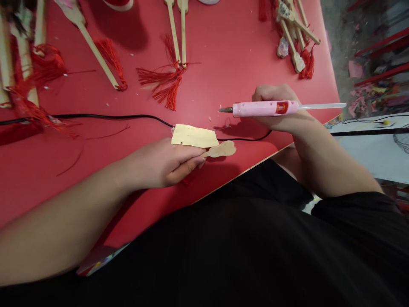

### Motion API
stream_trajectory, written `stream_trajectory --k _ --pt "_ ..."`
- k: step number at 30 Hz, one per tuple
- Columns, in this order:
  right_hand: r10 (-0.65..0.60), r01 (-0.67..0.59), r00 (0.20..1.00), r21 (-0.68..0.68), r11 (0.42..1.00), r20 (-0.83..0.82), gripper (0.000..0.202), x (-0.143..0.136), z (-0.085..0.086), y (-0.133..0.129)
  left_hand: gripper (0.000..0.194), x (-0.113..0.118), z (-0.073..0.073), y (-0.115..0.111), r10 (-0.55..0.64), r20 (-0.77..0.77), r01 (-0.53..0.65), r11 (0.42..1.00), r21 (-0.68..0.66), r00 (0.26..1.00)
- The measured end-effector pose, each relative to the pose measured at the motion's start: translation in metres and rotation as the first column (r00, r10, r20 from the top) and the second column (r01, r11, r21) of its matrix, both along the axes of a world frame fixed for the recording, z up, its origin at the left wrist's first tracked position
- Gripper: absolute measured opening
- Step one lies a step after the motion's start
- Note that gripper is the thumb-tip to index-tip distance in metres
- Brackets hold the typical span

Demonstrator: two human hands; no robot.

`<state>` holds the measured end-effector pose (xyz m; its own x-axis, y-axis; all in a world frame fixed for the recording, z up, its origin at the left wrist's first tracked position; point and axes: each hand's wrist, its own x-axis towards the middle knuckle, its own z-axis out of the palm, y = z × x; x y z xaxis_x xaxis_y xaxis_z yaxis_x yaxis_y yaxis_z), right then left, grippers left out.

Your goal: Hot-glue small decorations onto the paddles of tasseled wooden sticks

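My left hand (174, 164) is closed, thumb and fingers pinching a small wooden stick with a rounded, spoon-like head (223, 149). The head points right, and the rest of its handle is hidden in the hand. Along the far side of that hand is a pale yellow piece of paper or card (194, 135); I cannot tell whether the fingers hold it. My right hand (275, 96) grips a pink hot glue gun (255, 108), its metal nozzle pointing left. A clear glue stick (322, 105) sticks out of its back end. The fingers are mostly hidden behind the gun.
A black cord (128, 115) crosses the red table (211, 55). Wooden handles with red tassels (172, 85) lie at the far middle, with more at the left (99, 57). A pile of decorated wooden sticks (295, 34) is at the far right, near the table edge.
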<state>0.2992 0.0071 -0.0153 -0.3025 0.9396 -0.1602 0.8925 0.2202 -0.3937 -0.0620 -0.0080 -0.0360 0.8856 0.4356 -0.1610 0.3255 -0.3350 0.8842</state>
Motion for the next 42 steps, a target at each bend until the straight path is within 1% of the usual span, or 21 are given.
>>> stream_trajectory --k 5,6,8,9,10,11,12,15,18,20,23,25,26,27,28,30,32,35,38,40,42 --pt "-0.085 0.085 0.996 -0.043 0.995 0.003 0.037 -0.004 0.008 0.001 0.045 -0.003 0.023 0.007 0.000 -0.049 -0.002 0.999 -0.049 0.999" --pt "-0.085 0.084 0.996 -0.055 0.995 -0.011 0.039 -0.003 0.008 0.002 0.047 -0.002 0.028 0.011 0.028 -0.055 -0.031 0.998 -0.059 0.998" --pt "-0.057 0.055 0.998 -0.051 0.997 -0.039 0.043 0.000 0.007 0.005 0.048 0.005 0.035 0.020 0.212 -0.029 -0.213 0.976 -0.049 0.977" --pt "-0.043 0.042 0.998 -0.031 0.999 -0.047 0.044 0.001 0.006 0.007 0.046 0.010 0.036 0.024 0.359 0.019 -0.358 0.933 -0.032 0.933" --pt "-0.043 0.044 0.998 0.003 0.999 -0.054 0.044 0.003 0.005 0.009 0.043 0.014 0.035 0.028 0.515 0.093 -0.516 0.856 -0.020 0.852" --pt "-0.060 0.062 0.996 0.037 0.997 -0.067 0.043 0.005 0.005 0.010 0.039 0.018 0.032 0.031 0.624 0.187 -0.628 0.777 -0.044 0.759" --pt "-0.083 0.089 0.993 0.065 0.994 -0.088 0.042 0.007 0.006 0.012 0.040 0.020 0.028 0.034 0.664 0.296 -0.672 0.735 -0.091 0.686" --pt "-0.133 0.151 0.973 0.082 0.985 -0.186 0.043 0.011 0.009 0.015 0.045 0.017 0.015 0.037 0.663 0.431 -0.660 0.728 -0.185 0.612" --pt "-0.157 0.173 0.945 0.032 0.984 -0.286 0.043 0.016 0.007 0.014 0.047 0.008 0.004 0.036 0.677 0.388 -0.661 0.724 -0.200 0.625" --pt "-0.201 0.206 0.918 -0.021 0.978 -0.343 0.037 0.016 -0.001 0.010 0.047 0.007 -0.003 0.033 0.700 0.325 -0.673 0.709 -0.212 0.636" --pt "-0.231 0.229 0.869 -0.058 0.972 -0.437 0.033 0.006 -0.016 -0.001 0.040 0.018 -0.009 0.019 0.739 0.332 -0.700 0.668 -0.253 0.586" --pt "-0.214 0.254 0.854 0.021 0.967 -0.475 0.030 -0.007 -0.020 -0.010 0.036 0.031 -0.008 0.003 0.815 0.359 -0.738 0.570 -0.361 0.454" --pt "-0.206 0.271 0.860 0.076 0.960 -0.468 0.029 -0.014 -0.020 -0.015 0.037 0.038 -0.007 -0.007 0.868 0.328 -0.755 0.490 -0.436 0.374" --pt "-0.178 0.256 0.878 0.122 0.959 -0.444 0.031 -0.022 -0.018 -0.020 0.041 0.045 -0.005 -0.017 0.901 0.285 -0.759 0.429 -0.490 0.326" --pt "-0.132 0.221 0.906 0.183 0.958 -0.402 0.033 -0.030 -0.015 -0.026 0.045 0.051 -0.003 -0.027 0.920 0.221 -0.748 0.392 -0.535 0.325" --pt "-0.041 0.107 0.959 0.223 0.969 -0.281 0.030 -0.044 -0.007 -0.035 0.060 0.061 0.001 -0.045 0.950 0.155 -0.692 0.305 -0.654 0.271" --pt "0.042 0.001 0.986 0.256 0.967 -0.163 0.021 -0.058 -0.001 -0.040 0.071 0.067 0.002 -0.059 0.958 0.110 -0.599 0.253 -0.760 0.265" --pt "0.057 -0.065 0.998 0.280 0.958 0.036 0.005 -0.082 0.001 -0.043 0.075 0.070 0.000 -0.072 0.965 0.073 -0.494 0.192 -0.848 0.251" --pt "-0.005 -0.046 0.985 0.291 0.956 0.173 0.019 -0.107 -0.001 -0.046 0.078 0.070 -0.001 -0.076 0.979 0.054 -0.460 0.142 -0.876 0.198" --pt "-0.016 -0.042 0.982 0.301 0.953 0.188 0.020 -0.119 -0.003 -0.050 0.079 0.069 0.000 -0.075 0.983 0.039 -0.465 0.121 -0.877 0.181" --pt "0.020 -0.063 0.990 0.314 0.947 0.138 0.016 -0.122 -0.004 -0.054 0.079 0.065 -0.001 -0.069 0.985 0.028 -0.475 0.108 -0.873 0.173"
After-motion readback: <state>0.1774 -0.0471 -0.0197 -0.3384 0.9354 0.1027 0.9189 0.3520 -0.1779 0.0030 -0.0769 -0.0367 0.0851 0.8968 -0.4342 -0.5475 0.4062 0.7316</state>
